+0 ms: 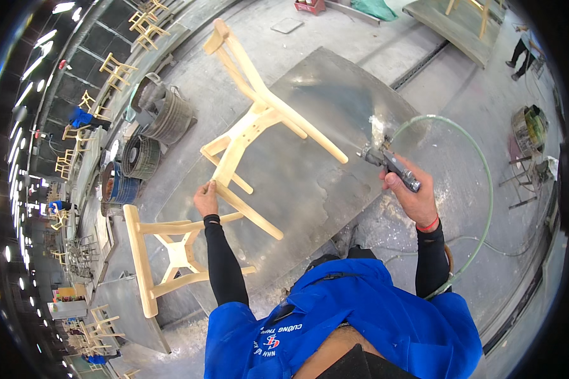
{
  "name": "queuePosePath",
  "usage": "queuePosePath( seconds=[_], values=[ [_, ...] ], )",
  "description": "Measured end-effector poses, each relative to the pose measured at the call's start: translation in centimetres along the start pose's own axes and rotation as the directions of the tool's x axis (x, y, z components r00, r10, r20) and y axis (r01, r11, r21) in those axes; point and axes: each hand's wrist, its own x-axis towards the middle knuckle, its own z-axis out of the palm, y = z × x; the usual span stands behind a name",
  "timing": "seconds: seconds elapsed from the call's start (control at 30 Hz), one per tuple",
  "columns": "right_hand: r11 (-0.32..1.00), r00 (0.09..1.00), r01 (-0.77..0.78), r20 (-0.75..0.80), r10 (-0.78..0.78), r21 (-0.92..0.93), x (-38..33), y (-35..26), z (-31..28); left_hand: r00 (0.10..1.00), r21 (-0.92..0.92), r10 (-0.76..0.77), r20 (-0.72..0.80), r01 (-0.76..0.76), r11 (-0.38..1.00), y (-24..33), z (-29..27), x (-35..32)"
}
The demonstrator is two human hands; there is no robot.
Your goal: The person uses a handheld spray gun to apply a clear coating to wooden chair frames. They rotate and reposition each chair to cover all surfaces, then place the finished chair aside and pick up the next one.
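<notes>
Overhead, a grey metal sheet (335, 107) lies on the workshop floor, and a pale wooden chair frame (259, 120) rests tilted on it, legs outward. A second chair frame (171, 252) lies on the floor just beside it. The left hand (205, 199) closes its fingers round one leg end. The right hand (414, 196), well apart, grips a spray gun (392, 164) trailing a green hose (480, 170).
</notes>
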Motion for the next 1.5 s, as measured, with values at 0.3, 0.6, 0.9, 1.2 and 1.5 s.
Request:
queuePosePath(
  seconds=[0.3,0.6,0.9,1.2,1.5],
  values=[
    [0.966,0.967,0.251,-0.056,-0.248,0.066,2.6,-7.9,2.4,1.000,-0.166,-0.017,-0.001,0.016,0.986,0.3,1.5,-1.8],
    [0.935,0.929,0.354,-0.109,-0.355,-0.031,2.7,-10.2,3.9,1.000,-0.260,0.002,0.000,-0.002,0.966,0.7,2.2,-3.0],
    [0.903,0.905,0.388,-0.110,-0.412,-0.187,2.5,-11.9,4.7,0.999,-0.345,0.046,-0.016,-0.049,0.937,1.1,2.8,-3.7],
    [0.949,0.986,0.143,-0.047,-0.162,-0.281,-0.8,-6.1,3.2,0.998,-0.364,0.045,0.032,-0.030,0.931,1.4,3.1,-3.4],
    [0.904,0.992,-0.127,-0.035,0.124,-0.407,-4.2,2.3,2.9,0.999,-0.317,0.041,-0.015,-0.044,0.947,1.7,4.2,-2.6]
  ],
)
